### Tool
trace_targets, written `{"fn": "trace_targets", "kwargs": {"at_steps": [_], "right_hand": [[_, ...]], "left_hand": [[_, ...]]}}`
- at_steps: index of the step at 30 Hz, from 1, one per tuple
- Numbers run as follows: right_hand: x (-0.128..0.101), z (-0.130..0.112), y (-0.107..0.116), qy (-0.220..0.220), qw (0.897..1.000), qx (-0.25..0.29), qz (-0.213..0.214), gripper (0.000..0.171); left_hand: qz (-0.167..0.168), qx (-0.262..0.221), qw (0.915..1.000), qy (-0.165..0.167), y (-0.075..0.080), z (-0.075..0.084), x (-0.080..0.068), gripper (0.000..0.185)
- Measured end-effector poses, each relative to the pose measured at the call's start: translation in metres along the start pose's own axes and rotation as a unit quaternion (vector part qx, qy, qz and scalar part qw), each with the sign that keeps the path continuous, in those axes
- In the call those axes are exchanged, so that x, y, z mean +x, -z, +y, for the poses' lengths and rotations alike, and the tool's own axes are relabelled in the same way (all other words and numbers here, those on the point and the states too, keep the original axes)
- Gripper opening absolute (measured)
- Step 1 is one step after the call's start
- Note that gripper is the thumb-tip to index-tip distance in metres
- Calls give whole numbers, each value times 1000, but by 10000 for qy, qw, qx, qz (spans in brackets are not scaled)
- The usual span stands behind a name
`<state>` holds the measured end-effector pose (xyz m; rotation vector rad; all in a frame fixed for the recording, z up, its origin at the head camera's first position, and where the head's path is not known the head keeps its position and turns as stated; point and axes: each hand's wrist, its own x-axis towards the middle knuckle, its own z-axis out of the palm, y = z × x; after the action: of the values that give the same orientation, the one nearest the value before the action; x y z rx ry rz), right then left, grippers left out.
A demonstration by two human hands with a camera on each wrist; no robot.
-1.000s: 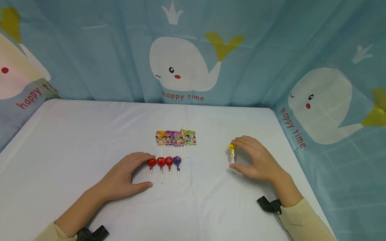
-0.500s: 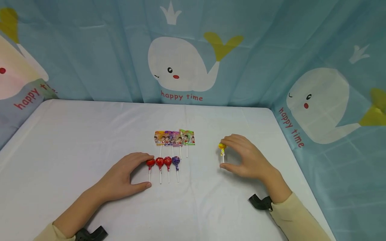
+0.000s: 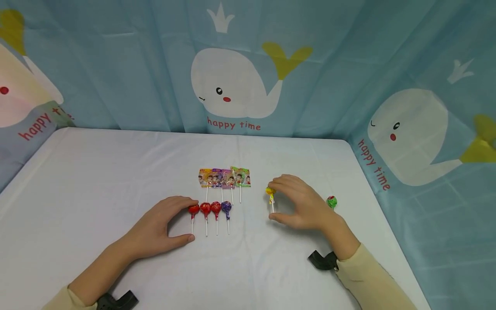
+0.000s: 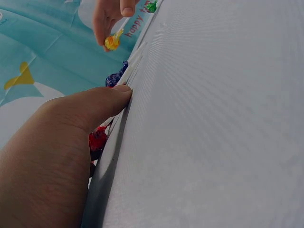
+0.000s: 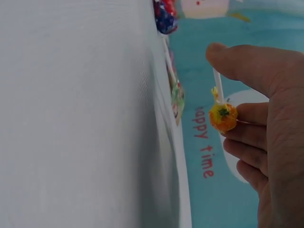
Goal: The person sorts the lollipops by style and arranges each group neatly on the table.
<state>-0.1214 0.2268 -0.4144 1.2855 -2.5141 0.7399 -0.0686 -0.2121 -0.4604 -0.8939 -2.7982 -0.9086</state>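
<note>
My left hand (image 3: 160, 226) rests on the white table at the left end of a row of wrapped lollipops. It holds the leftmost red lollipop (image 3: 193, 209) lengthwise, index finger at the candy head and thumb at the stick's lower end. Beside it lie two more red lollipops (image 3: 205, 208) (image 3: 215, 208) and a purple lollipop (image 3: 226, 207), sticks toward me. To the right, my right hand (image 3: 306, 206) pinches a yellow lollipop (image 5: 223, 117) between index finger and thumb, its stick pointing toward the thumb. In the right wrist view, the yellow lollipop appears raised beyond the table edge line.
Behind the row lie several flat-wrapped lollipops (image 3: 224, 178) in orange, purple, pink and green, overlapping side by side. A green round lollipop (image 3: 331, 201) lies past my right wrist, partly hidden. A blue whale-print curtain (image 3: 329, 86) hangs behind the table (image 3: 116, 172).
My right hand has moved left with the yellow lollipop, toward the row. The green round lollipop has come into sight behind that hand. My left hand has stayed in place.
</note>
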Motion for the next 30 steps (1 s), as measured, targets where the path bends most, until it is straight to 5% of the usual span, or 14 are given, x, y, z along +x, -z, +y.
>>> {"fn": "trace_targets", "kwargs": {"at_steps": [30], "right_hand": [[36,-22,-40,651,9969,216,-393,65]], "left_hand": [[-73,-7,9999,77,-1,1,1,82]]}}
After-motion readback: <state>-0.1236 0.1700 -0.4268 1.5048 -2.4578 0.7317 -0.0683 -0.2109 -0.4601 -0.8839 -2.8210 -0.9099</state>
